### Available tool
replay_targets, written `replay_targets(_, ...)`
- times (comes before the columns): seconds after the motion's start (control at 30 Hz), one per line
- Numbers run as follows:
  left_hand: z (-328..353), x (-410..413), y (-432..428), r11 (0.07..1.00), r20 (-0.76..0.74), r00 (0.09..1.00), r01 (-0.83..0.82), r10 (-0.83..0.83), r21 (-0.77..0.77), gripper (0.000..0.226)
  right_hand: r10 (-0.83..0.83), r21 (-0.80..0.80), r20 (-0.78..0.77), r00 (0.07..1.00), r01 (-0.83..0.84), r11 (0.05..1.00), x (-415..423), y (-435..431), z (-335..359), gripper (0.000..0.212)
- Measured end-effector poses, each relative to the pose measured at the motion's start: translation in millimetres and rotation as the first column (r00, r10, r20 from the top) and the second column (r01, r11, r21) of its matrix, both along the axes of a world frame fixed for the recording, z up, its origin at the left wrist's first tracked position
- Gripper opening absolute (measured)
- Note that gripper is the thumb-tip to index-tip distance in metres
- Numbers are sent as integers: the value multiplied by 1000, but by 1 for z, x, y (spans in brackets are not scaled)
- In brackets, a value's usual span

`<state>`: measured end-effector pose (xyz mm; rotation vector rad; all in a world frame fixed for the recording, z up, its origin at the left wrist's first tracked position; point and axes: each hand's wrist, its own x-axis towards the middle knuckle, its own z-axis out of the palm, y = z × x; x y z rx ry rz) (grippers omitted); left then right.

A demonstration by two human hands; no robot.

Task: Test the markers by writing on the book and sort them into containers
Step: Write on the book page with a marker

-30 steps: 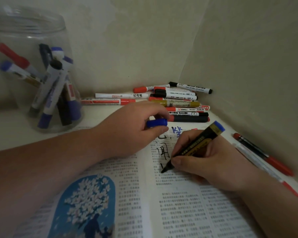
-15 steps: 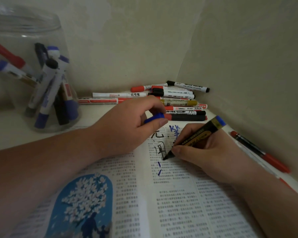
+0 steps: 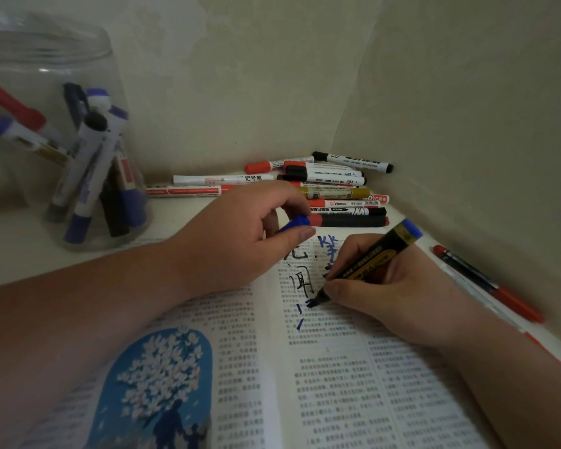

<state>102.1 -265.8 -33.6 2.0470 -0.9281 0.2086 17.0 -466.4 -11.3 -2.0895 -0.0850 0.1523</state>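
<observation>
Now right hand tilts marker: tip down-left on book, blue end up-right.

Right hand holds marker on book

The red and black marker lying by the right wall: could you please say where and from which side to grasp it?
The red and black marker lies flat along the wall, so I'd come from above and pinch across its dark mid-barrel; the right hand crowds its other side.
</observation>
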Motion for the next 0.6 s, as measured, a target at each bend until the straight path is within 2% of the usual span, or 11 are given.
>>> replay_targets(0.13, 0, -1, 0, 1000, -20, 1000, -5, 5, -7, 16, 35, 26, -47, 998, -34, 999, -2, 2, 1, 12)
replay_targets(0.27, -1, -1, 0, 999, -52, 998, -20, 18, -26, 20, -39, -25, 2, 999, 39, 999, 2, 0, 0, 17)
replay_targets(0.33, 0, -2, 0, 1000, -59, 998, -23, 22, -21, 23, -69, 14, 9, 998, 69, 998, 3, 0, -1, 16)
replay_targets(0.4, 0, -2, 0, 1000, -64, 998, -24, 23, -16, 23, -62, 55, 10, 998, 62, 997, 1, 1, 0, 13)
replay_targets(0.6, -1, -1, -1, 1000, -42, 999, -10, 9, -11, 20, -14, 6, 3, 1000, 14, 1000, -1, 0, 0, 12)
